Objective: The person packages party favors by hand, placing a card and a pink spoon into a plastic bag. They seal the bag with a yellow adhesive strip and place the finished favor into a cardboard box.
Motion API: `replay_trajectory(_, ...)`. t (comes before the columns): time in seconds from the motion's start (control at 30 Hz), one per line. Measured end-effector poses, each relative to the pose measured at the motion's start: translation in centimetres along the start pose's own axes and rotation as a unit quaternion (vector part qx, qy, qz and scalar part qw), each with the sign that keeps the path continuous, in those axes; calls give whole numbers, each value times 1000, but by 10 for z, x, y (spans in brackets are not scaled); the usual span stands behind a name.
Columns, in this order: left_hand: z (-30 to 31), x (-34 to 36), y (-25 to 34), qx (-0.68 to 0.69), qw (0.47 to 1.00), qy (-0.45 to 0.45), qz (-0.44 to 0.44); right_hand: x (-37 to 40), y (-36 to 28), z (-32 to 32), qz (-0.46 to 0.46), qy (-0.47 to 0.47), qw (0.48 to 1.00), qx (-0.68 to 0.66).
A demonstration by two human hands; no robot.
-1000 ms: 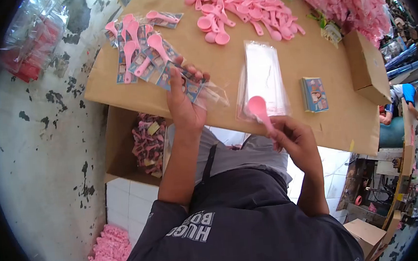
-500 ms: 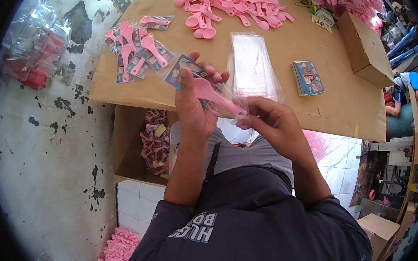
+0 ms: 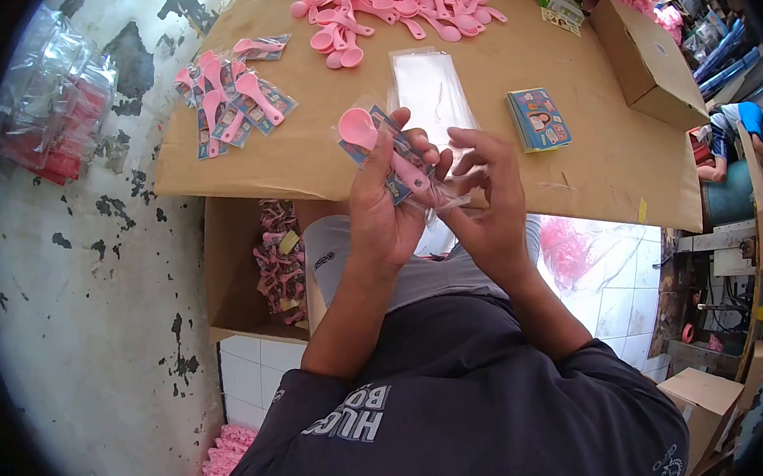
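Note:
My left hand [image 3: 387, 193] holds a pink spoon [image 3: 359, 128] with a printed card behind it in a clear bag, its bowl toward the upper left. My right hand [image 3: 490, 204] is at the bag's lower right end, thumb and fingertips by the loose plastic, the other fingers spread. Just behind the hands lies a stack of clear bags [image 3: 428, 84]. To its right sits a stack of printed cards [image 3: 539, 119]. Packed spoons [image 3: 252, 92] lie at the table's left, and a heap of loose pink spoons [image 3: 400, 2] at the back.
A brown-covered table [image 3: 305, 164] spans the front. A cardboard box [image 3: 648, 60] stands at its right. Below the left edge, an open box [image 3: 233, 266] holds packed spoons. Another person [image 3: 732, 129] is at the far right. Clear packets [image 3: 57, 93] are at the left wall.
The spoon in its bag has turned so that its bowl shows above my left thumb. My right hand's fingers have opened out near the bag's end. The view has shifted slightly.

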State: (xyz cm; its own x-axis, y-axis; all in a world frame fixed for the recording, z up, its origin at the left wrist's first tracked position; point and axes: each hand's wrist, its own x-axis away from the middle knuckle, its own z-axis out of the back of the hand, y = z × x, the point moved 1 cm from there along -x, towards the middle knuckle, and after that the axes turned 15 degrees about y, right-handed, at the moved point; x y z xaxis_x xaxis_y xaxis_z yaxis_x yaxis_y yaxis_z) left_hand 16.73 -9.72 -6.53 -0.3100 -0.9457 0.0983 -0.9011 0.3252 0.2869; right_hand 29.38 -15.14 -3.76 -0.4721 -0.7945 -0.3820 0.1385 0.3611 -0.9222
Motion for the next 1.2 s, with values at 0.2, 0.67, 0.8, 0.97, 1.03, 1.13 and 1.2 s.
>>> replay_trajectory(0.2, -4, -4, 13, -77, 995, 68, 8, -18, -6, 35, 245, -164, 955, 20)
replay_trajectory(0.67, -10, 15, 23, -179, 973, 60, 129, -42, -8, 19, 309, -179, 928, 104)
replay_trajectory(0.8, -18, 15, 35, -231, 971, 20, 48, -39, -17, 26, 167, -141, 976, -8)
replay_trajectory(0.97, -21, 23, 31, -438, 897, -50, -30, -27, -5, 20, -34, -132, 991, -3)
replay_trajectory(1.03, -20, 21, 24, -397, 916, -21, -49, -24, -3, 17, -39, -127, 991, -5)
replay_trajectory(1.13, -19, 19, 22, -427, 901, 9, -70, -22, -1, 20, -82, -107, 990, 40)
replay_trajectory(1.2, -21, 20, 21, -443, 890, 34, -103, -22, 4, 20, 0, -15, 999, 49)
